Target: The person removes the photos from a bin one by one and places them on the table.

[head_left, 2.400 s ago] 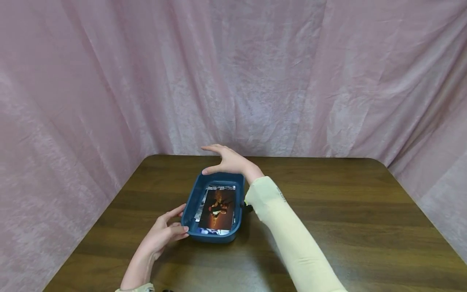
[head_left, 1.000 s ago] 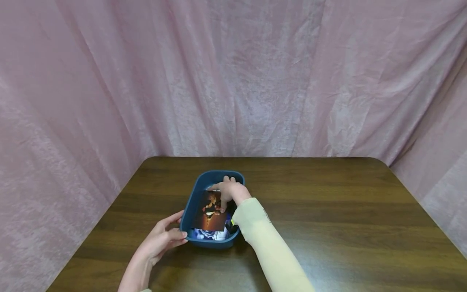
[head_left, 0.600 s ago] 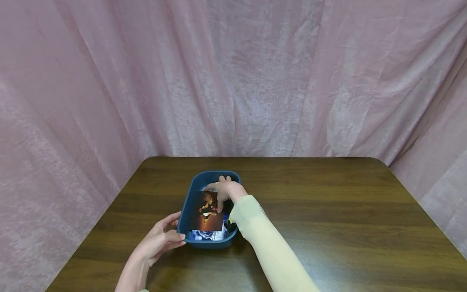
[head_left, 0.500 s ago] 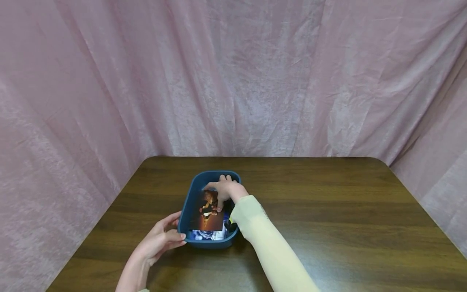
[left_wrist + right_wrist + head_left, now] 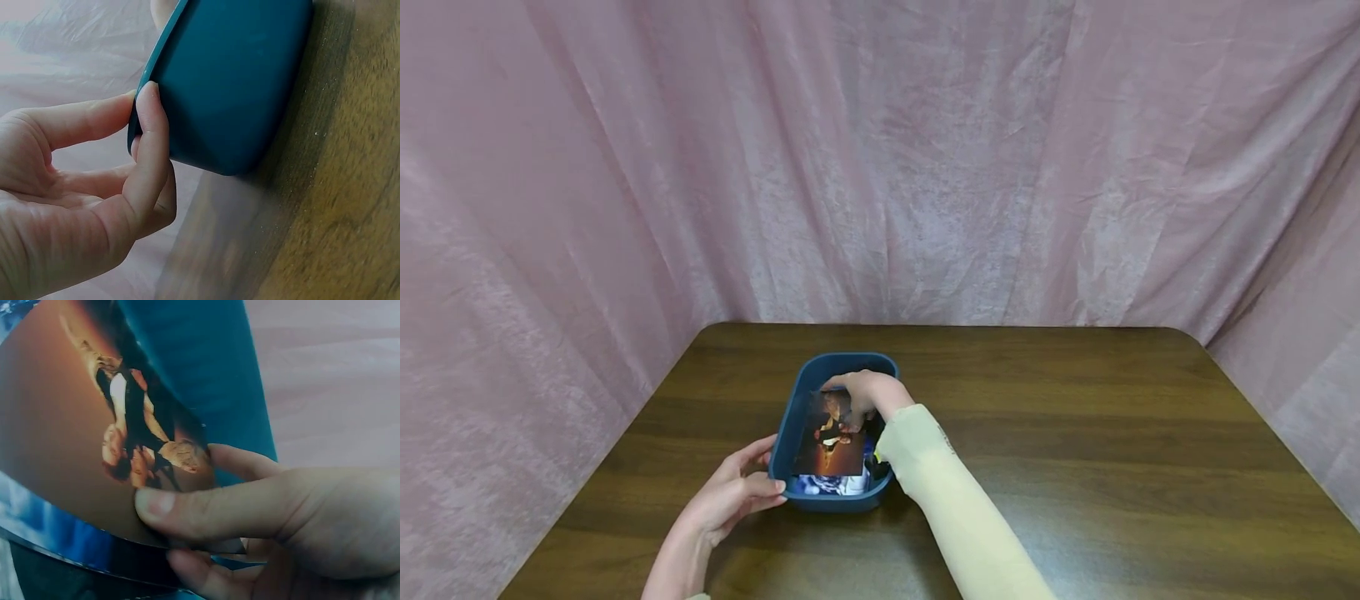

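Observation:
A dark blue plastic tub [image 5: 780, 433] with rounded corners stands on the table and holds a stack of printed pictures. My left hand [image 5: 727, 492] pinches its near left rim; in the left wrist view, thumb and finger press on either side of the rim [image 5: 145, 69]. My right hand [image 5: 870, 393] reaches into the tub. There it pinches the top photo [image 5: 56, 419], an orange-brown print with figures, thumb above and fingers beneath the edge. The photo bows upward. Under it lies a blue-and-white print [image 5: 831, 485], mostly covered.
The tub sits left of centre on a brown wooden table [image 5: 1075, 433]. Pink curtains [image 5: 955, 167] hang behind the table and along both sides. A black and yellow thing [image 5: 877, 460] shows beside the right sleeve, apparently a wrist strap.
My right hand has come down from above the tub's far end into it and taken hold of the top photo. The left hand keeps its grip on the rim.

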Motion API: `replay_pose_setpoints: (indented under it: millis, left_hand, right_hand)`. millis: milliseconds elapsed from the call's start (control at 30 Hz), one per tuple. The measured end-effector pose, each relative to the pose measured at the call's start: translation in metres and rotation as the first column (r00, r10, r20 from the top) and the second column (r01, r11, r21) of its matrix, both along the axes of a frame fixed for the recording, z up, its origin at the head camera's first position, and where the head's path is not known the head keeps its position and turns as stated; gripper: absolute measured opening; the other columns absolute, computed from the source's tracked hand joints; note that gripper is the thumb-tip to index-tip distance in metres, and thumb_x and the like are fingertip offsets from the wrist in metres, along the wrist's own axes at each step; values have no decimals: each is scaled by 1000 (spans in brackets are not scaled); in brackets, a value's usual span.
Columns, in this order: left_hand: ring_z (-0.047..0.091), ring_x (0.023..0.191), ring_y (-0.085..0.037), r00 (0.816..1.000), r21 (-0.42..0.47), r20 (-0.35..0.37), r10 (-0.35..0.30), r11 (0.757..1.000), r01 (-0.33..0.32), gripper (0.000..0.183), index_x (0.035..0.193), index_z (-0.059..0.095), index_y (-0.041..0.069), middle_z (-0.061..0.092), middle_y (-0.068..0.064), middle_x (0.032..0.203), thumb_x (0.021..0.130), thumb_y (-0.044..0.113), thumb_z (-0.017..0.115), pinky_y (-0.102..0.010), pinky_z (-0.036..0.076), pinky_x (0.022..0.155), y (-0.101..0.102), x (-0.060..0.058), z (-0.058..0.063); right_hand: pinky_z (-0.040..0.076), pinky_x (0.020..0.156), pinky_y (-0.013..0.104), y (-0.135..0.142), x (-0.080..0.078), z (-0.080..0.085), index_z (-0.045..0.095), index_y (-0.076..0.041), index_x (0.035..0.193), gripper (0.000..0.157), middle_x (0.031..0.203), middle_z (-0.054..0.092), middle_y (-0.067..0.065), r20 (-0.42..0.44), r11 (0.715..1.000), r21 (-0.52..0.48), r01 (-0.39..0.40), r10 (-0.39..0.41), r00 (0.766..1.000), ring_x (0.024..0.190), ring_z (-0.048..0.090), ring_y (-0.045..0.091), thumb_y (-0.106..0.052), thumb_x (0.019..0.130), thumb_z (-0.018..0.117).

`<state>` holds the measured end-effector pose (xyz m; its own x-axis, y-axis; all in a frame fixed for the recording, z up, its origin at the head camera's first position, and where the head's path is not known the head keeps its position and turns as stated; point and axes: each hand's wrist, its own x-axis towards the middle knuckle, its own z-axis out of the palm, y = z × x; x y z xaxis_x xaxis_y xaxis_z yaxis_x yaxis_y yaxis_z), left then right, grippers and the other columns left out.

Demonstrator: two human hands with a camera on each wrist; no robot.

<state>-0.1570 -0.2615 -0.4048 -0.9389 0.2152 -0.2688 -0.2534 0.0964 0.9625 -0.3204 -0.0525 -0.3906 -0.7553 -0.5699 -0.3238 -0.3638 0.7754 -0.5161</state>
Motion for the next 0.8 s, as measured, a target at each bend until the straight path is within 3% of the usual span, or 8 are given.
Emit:
replay_pose_setpoints:
  millis: [100,233,333,433,567,800]
  left_hand:
    - [63,84,-10,1000,-2,2,0,1000,0,78,155,18,-3,31,-13,123,88,-1,60,-28,60,83,2,-1,0]
    - [62,83,-9,1000,-7,1,2,1000,-2,79,155,18,-3,29,-14,124,88,-1,60,-28,60,83,3,-1,0]
    - [61,83,-9,1000,-17,-2,7,1000,-7,78,155,17,-4,27,-14,126,89,-1,59,-27,60,83,2,0,0]
    - [60,85,-10,1000,-27,4,13,1000,-13,77,155,17,-4,25,-15,129,89,0,58,-26,59,82,1,1,0]
    - [62,90,-13,1000,-29,6,16,999,-16,77,155,18,-4,26,-16,129,90,0,58,-27,60,83,0,3,0]
    - [63,92,-14,1000,-11,-4,10,1000,-11,77,155,18,-3,27,-15,128,90,1,59,-27,60,84,3,3,0]
  right_hand:
    - [60,74,37,3,-3,6,53,-29,142,77,147,49,12,30,999,-33,20,-19,999,70,60,19,13,80,71]
    - [62,76,41,10,-8,16,61,-19,135,64,147,47,19,45,994,-100,48,-44,998,67,66,22,17,82,64]
    - [62,77,43,17,-14,24,64,-10,128,53,129,61,25,73,979,-193,59,-46,996,69,72,25,15,82,66]
    - [62,78,43,28,-23,32,64,-6,127,47,96,70,21,134,948,-309,76,-36,990,69,73,24,11,83,68]
    - [63,74,40,48,-39,41,63,-3,128,45,74,65,10,175,874,-472,113,-33,984,66,71,21,9,85,67]
    - [63,71,36,107,-73,54,59,0,132,45,75,67,4,176,682,-693,235,-156,972,66,68,17,8,88,65]
